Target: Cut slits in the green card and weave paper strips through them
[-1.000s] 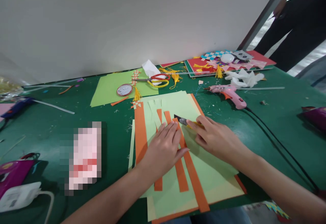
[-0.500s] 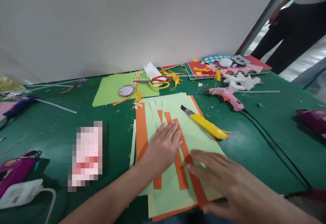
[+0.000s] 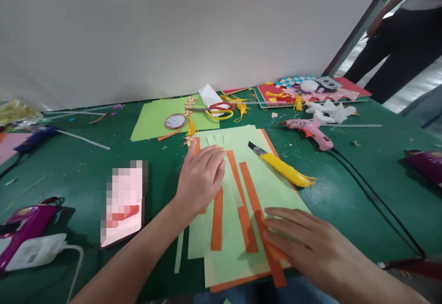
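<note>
Light green paper sheets lie stacked before me, with orange paper showing at their edges. My left hand is over the stack's upper left part, fingers together and lightly bent, palm down. Beneath and beside it run a short orange strip and a longer orange strip. My right hand rests with fingers stretched out at the lower part of another orange strip; its thumb is hidden. A yellow utility knife, blade out, lies on the paper's right side.
Beyond the stack lie scissors, a round badge and a yellow tassel. A pink glue gun trails its cord at right. A phone and a white charger are left. A person stands far right.
My left hand has moved left and slightly up, off the middle strips. My right hand has shifted slightly on the right strip. The view has turned a little.
</note>
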`<move>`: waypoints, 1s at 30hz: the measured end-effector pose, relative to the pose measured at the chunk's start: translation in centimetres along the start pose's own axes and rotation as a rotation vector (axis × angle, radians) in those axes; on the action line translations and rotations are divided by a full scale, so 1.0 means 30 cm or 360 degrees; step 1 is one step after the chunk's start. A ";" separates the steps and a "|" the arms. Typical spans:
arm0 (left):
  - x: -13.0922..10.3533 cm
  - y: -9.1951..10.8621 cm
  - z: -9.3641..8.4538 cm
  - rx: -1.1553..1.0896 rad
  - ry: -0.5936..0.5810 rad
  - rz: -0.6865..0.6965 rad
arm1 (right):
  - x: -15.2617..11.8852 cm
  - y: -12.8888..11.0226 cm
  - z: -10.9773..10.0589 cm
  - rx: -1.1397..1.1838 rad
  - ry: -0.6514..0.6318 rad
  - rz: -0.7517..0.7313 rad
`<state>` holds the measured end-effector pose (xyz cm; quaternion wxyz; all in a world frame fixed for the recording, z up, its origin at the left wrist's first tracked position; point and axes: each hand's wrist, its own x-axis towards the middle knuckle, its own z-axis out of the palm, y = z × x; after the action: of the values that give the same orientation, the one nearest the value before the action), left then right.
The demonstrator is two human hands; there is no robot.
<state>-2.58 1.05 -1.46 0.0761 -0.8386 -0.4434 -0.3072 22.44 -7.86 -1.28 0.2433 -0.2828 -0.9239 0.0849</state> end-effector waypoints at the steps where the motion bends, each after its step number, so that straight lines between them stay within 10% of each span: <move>1: 0.000 -0.001 -0.001 -0.0008 -0.0003 0.0000 | 0.015 0.010 0.004 0.0013 0.0030 0.0001; 9: -0.022 0.033 -0.012 -0.0344 0.0034 -0.0022 | 0.310 0.098 -0.073 0.0224 0.0347 0.0493; 14: -0.011 0.051 -0.060 -0.1044 -0.0218 -0.0519 | 0.455 0.120 -0.110 0.1096 0.0450 0.0783; 21: 0.004 0.087 -0.070 -0.2364 -0.0520 -0.1133 | 0.443 0.166 -0.007 0.1908 0.0515 0.1140; 30: 0.008 0.046 -0.028 -0.2591 -0.0519 -0.1578 | 0.422 0.173 0.054 0.2283 0.0066 0.1255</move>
<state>-1.77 0.04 -0.45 -0.7291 -0.3844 -0.4034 -0.3974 15.00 3.52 0.88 0.3344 -0.3640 -0.4728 0.7294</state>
